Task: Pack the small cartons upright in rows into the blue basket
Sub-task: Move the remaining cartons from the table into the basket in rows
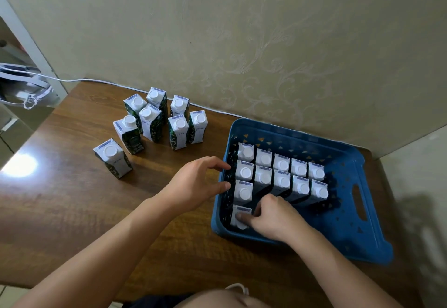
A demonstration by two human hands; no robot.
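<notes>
The blue basket [362, 242] sits at the desk's [72, 199] right end by the wall, holding twelve upright cartons along its far and left sides, while eight more cartons [154, 121] stand loose near the desk's back edge. The right hand [273, 218] pinches the cap of the nearest carton [239, 216] at the basket's near-left corner; the left hand [198, 182] hovers spread at the basket's left rim, holding nothing. These cartons look stiff, light and tall enough to tip, so a grip low around the flat sides should hold steadier than the smooth cap.

Left hand [197, 182] open, right hand [273, 216] pinching
</notes>
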